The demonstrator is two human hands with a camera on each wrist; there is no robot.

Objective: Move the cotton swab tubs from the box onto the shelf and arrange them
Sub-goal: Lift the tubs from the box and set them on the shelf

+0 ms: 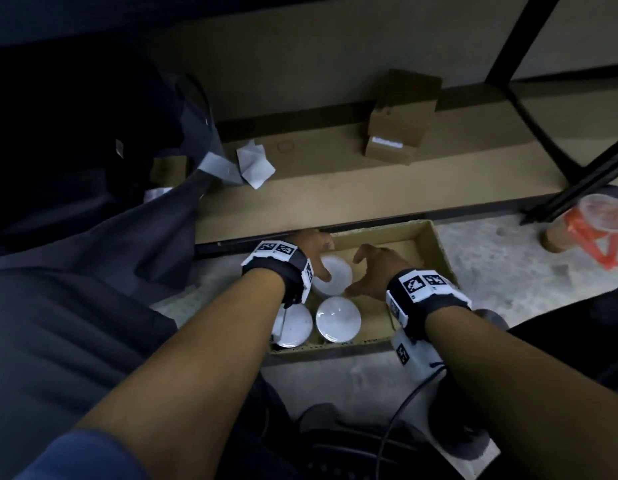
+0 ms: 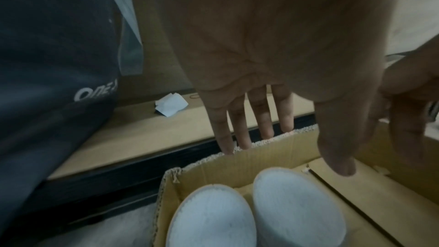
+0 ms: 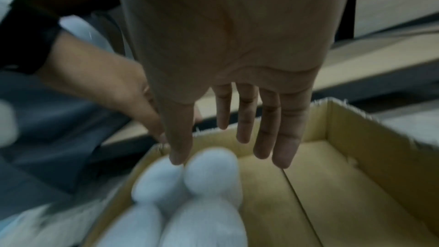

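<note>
An open cardboard box [image 1: 435, 244] lies on the floor in front of a low wooden shelf [image 1: 335, 197]. Several white-lidded cotton swab tubs stand in its left half: one at the back [image 1: 335, 277] and two nearer me [image 1: 295, 327] [image 1: 338, 318]. My left hand [image 1: 319, 252] hovers open over the box's far left corner, thumb beside the back tub. My right hand [image 1: 369, 268] spreads open just right of that tub, holding nothing. The left wrist view shows straight fingers [image 2: 263, 119] above two tubs [image 2: 211, 217] [image 2: 297, 204]. The right wrist view shows my right hand [image 3: 225, 147] above blurred tubs [image 3: 211, 164].
Two small stacked cardboard boxes [image 1: 397, 129] and a crumpled white paper [image 1: 255, 164] lie on the shelf. Dark clothing [image 1: 92, 174] covers the shelf's left end. A black frame leg [image 1: 577, 188] and a plastic cup with orange straps [image 1: 598, 220] stand at the right. The box's right half [image 3: 344, 194] holds nothing.
</note>
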